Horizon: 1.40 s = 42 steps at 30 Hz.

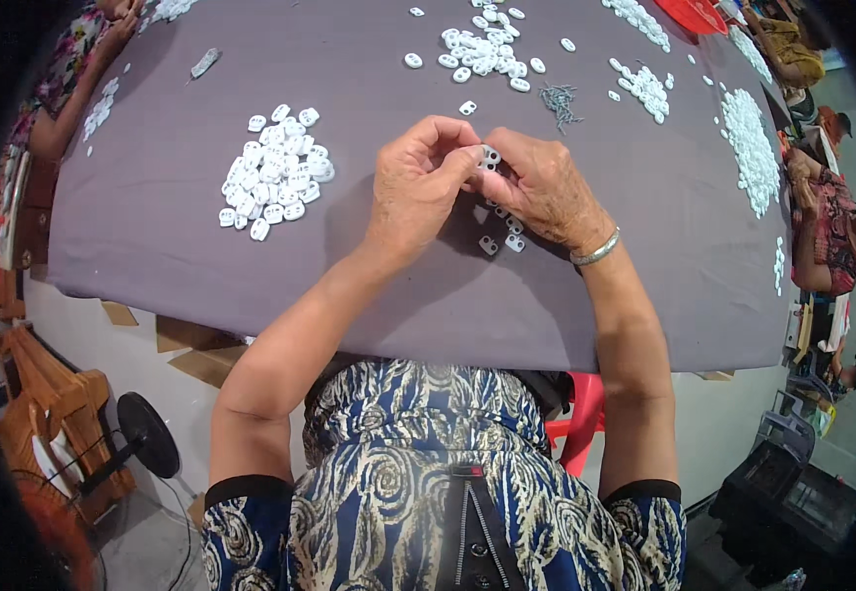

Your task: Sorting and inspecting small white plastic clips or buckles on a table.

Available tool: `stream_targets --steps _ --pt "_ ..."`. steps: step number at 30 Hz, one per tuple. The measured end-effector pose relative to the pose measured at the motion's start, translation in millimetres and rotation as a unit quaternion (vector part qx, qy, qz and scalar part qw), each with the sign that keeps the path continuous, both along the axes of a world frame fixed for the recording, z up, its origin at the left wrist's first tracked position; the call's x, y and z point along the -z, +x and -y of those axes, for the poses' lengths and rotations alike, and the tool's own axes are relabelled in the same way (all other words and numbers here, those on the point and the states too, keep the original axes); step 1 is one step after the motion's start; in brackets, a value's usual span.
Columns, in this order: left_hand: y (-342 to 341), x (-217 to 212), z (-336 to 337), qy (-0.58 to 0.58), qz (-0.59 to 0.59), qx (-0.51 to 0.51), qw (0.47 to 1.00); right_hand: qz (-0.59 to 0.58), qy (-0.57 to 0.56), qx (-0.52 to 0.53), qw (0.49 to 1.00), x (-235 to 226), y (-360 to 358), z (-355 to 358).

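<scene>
Above the middle of the cloth-covered table, my left hand (416, 182) and my right hand (549, 187) meet at the fingertips. Pinched between them is a small white plastic piece with two round holes (490, 158); fingers cover part of it. A silvery bangle (596, 248) circles my right wrist. Several similar two-holed pieces (514, 241) lie on the cloth below my right hand, some hidden by it. One more two-holed piece (467, 107) lies just beyond my fingers. To the right of that sits a small heap of thin grey metal pins (560, 104).
A pile of white pieces (275, 172) lies left of my hands, and another pile of white ovals (487, 51) beyond them. More piles (751, 148) line the right side near a red basin (696, 14). Other people sit around the grey tablecloth (152, 236). A fan (147, 433) stands lower left.
</scene>
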<state>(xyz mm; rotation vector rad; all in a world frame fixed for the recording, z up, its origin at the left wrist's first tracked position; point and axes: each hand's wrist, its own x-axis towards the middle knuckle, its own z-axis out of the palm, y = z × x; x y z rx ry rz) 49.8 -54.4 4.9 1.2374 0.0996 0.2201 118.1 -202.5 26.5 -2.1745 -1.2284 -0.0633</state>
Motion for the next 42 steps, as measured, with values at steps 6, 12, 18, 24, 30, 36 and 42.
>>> stream_targets --steps 6,12,18,24,30,36,42 --pt "-0.8 -0.8 -3.8 0.002 -0.016 0.024 1.000 0.020 -0.017 0.009 1.000 6.0 -1.0 -0.9" --pt "-0.7 -0.1 -4.9 0.010 -0.010 0.043 0.999 0.047 0.001 -0.007 0.999 15.1 2.5 0.0" --pt "-0.9 -4.7 -6.8 -0.007 -0.041 0.054 0.998 0.059 0.000 -0.013 0.998 12.4 2.0 -0.2" --pt "0.5 -3.7 -12.5 -0.029 -0.064 0.076 0.995 0.071 0.023 -0.003 0.997 23.0 0.1 -4.5" --pt "0.6 -4.9 -4.8 -0.078 -0.034 0.046 0.995 0.029 0.081 0.030 0.996 20.0 -6.7 -10.1" --pt "-11.7 -12.9 13.1 -0.046 0.113 -0.003 0.993 -0.035 0.172 -0.008 0.984 19.3 -33.3 -25.0" --pt "-14.8 -9.5 16.2 0.001 0.059 -0.068 0.996 -0.084 0.162 0.025 0.983 30.1 -39.8 -31.2"
